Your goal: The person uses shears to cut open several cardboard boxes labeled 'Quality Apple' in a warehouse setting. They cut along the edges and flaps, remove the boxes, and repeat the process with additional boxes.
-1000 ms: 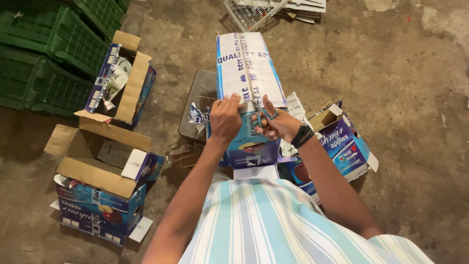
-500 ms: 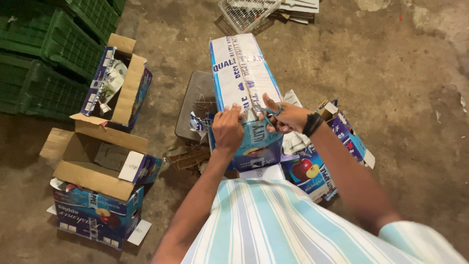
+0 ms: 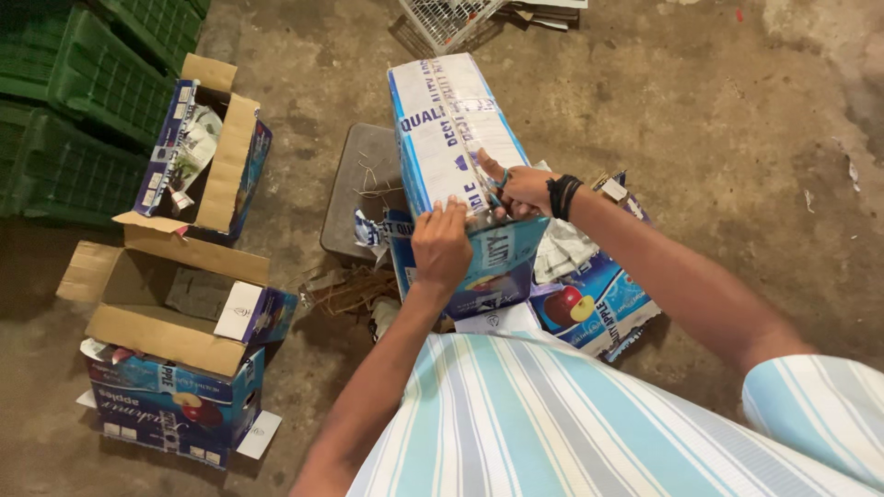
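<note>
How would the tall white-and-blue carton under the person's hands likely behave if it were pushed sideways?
The carton stands on end, taller than wide, so it would probably tip rather than slide. The left hand steadies its near edge, which suggests it wobbles. Its walls look flat and uncreased, so likely fairly stiff. Weight cannot be judged.
</note>
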